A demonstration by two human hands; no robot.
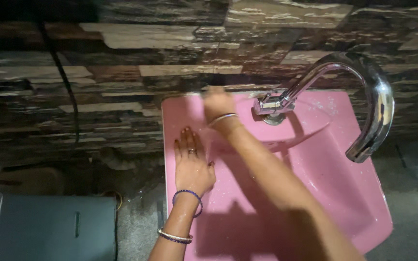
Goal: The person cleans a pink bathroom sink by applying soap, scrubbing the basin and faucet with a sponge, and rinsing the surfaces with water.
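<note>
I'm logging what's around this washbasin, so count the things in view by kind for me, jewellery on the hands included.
Pink sinks: 1
Chrome taps: 1
Hands: 2, left hand and right hand
Bangles: 3, a blue bangle, a gold bangle, a silver bangle
Finger rings: 1
Grey boxes: 1
Total: 9

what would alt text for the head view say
Two bare hands rest on a pink sink: the left hand lies flat on its left rim, the right hand, blurred, reaches the back edge beside a curved chrome tap. Behind is a dark stone-patterned wall.
</note>
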